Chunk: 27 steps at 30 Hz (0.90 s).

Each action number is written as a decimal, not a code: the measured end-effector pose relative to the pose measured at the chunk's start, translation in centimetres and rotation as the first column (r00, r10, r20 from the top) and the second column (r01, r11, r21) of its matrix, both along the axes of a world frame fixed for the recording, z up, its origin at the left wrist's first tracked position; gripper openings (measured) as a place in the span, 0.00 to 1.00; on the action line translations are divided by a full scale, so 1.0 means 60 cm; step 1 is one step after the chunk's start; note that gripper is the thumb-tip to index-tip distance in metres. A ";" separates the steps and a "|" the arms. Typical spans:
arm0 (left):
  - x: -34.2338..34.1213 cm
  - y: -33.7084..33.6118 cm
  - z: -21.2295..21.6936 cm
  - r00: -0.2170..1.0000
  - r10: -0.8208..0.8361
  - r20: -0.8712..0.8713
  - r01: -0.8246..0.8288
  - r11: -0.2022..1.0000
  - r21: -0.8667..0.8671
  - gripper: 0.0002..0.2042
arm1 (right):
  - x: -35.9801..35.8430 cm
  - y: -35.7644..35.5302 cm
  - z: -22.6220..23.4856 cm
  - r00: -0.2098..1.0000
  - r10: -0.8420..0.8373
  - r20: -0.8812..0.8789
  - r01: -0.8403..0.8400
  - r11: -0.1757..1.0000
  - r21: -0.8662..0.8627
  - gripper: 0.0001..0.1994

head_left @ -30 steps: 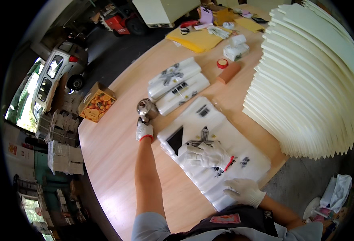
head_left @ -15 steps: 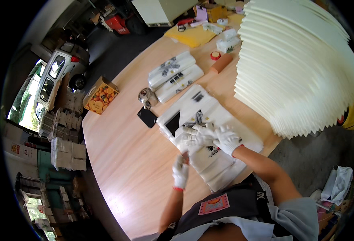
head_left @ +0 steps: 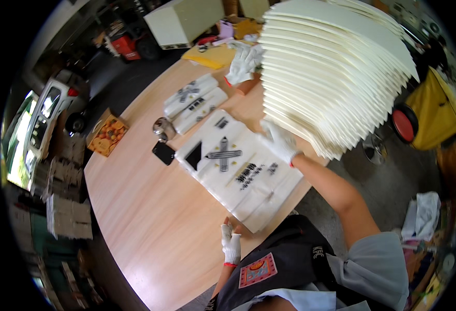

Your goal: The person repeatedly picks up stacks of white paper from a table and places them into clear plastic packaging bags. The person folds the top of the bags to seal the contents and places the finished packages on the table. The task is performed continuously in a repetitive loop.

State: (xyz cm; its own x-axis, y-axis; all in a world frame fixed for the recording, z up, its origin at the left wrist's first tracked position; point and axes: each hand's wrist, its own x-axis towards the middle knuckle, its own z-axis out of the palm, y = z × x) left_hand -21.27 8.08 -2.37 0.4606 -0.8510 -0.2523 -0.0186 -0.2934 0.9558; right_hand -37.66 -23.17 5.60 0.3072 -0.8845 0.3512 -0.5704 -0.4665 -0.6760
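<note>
Here, black lettering (head_left: 249, 174) on white plastic bags (head_left: 228, 176).

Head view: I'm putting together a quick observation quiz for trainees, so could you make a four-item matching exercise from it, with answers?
Things
1. Phone
2. Metal pot
3. Carton
4. Right hand

Descriptions
A. Printed with orange fruit
B. White-gloved, at the right edge of the flat plastic bags
C. Black, lying on the table
D. Silver and shiny, beside the rolled bags

Right pairs
1-C
2-D
3-A
4-B
</note>
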 end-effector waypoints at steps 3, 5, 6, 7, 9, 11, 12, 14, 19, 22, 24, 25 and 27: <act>-0.015 -0.007 0.001 0.957 0.078 -0.280 -0.082 0.997 -0.005 0.29 | -0.109 0.140 -0.087 0.999 -0.045 0.015 0.041 0.978 0.206 0.19; 0.001 -0.005 -0.034 0.961 -0.013 -0.277 0.005 0.999 -0.032 0.29 | -0.165 0.242 -0.073 0.991 -0.118 -0.058 0.131 0.926 0.354 0.16; -0.007 -0.021 -0.025 0.957 -0.074 -0.280 0.063 0.997 -0.049 0.28 | -0.196 0.278 -0.056 0.981 -0.153 -0.123 0.194 0.848 0.493 0.16; -0.019 -0.027 -0.013 0.958 -0.062 -0.280 0.056 0.998 -0.031 0.27 | -0.226 0.306 -0.062 0.973 -0.194 -0.127 0.231 0.815 0.531 0.17; -0.035 -0.037 -0.001 0.971 -0.129 -0.202 0.126 0.992 -0.024 0.26 | -0.285 0.357 -0.078 0.954 -0.276 -0.117 0.290 0.749 0.595 0.16; -0.039 -0.039 -0.002 0.969 -0.096 -0.229 0.100 0.995 0.007 0.23 | -0.318 0.367 -0.111 0.943 -0.322 -0.085 0.295 0.690 0.661 0.16; -0.045 -0.042 0.008 0.981 -0.101 -0.166 0.108 0.993 0.036 0.23 | -0.325 0.364 -0.121 0.951 -0.305 -0.057 0.261 0.685 0.680 0.16; -0.064 -0.050 0.029 0.994 -0.104 -0.044 0.108 0.989 0.105 0.22 | -0.340 0.352 -0.136 0.965 -0.262 -0.006 0.186 0.671 0.717 0.16; -0.129 -0.090 0.051 0.585 -0.005 0.811 0.065 0.997 -0.041 0.21 | -0.353 0.295 -0.115 1.000 -0.003 -0.023 0.019 0.692 0.721 0.15; -0.164 -0.150 0.052 0.636 -0.205 0.744 0.176 0.977 0.119 0.18 | -0.382 0.276 -0.117 0.995 0.098 0.000 -0.072 0.733 0.676 0.14; -0.197 -0.190 0.066 0.561 -0.327 0.761 0.116 0.941 0.319 0.18 | -0.409 0.269 -0.138 0.991 0.132 0.018 -0.114 0.761 0.639 0.14; -0.203 -0.204 0.063 0.555 -0.318 0.769 0.083 0.941 0.329 0.18 | -0.422 0.270 -0.144 0.987 0.157 0.019 -0.135 0.773 0.620 0.14; -0.206 -0.230 0.046 0.543 -0.301 0.784 0.025 0.939 0.343 0.18 | -0.445 0.269 -0.145 0.983 0.181 0.041 -0.161 0.719 0.676 0.14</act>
